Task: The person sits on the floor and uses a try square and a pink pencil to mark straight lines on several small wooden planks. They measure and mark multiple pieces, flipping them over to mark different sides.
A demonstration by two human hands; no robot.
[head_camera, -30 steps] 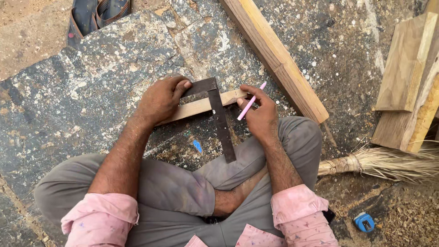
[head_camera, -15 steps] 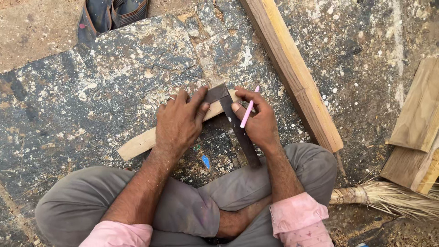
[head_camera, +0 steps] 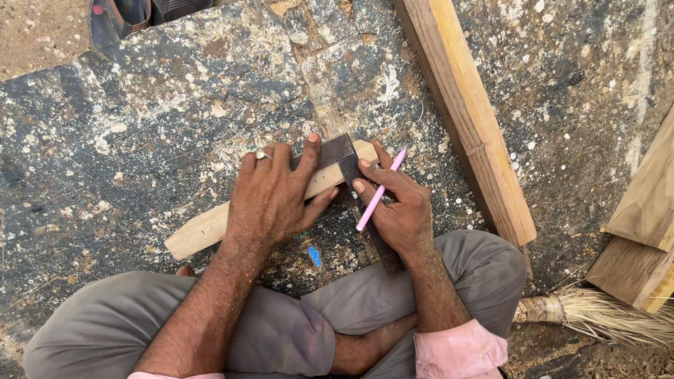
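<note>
Pressing flat, fingers spread, the left hand [head_camera: 270, 200] pins a short wood strip [head_camera: 200, 231] and the dark square [head_camera: 340, 151] down on the stone floor [head_camera: 126, 140]. That strip runs slantwise from lower left to upper right, passing under the palm, with its free end sticking out to the left of the wrist and its far end reaching just past the square's head. From that head the square's blade [head_camera: 382, 253] slants down toward the knees, passing under the right hand. Curled around a pink pencil [head_camera: 379, 189], the right hand [head_camera: 400, 210] pinches it between thumb and fingers, its fingertips resting on the square just beside the left thumb; the pencil's upper tip rises past the strip's end. A small blue scrap [head_camera: 314, 256] lies on the floor between the two forearms, near the crossed legs in grey trousers [head_camera: 281, 337]. To the right of the hands, well apart, a long wooden beam [head_camera: 467, 119] lies slantwise. More boards [head_camera: 642, 231] are stacked at the right edge, with a straw broom [head_camera: 597, 312] just below them. A sandal [head_camera: 123, 17] shows at the top left edge.
</note>
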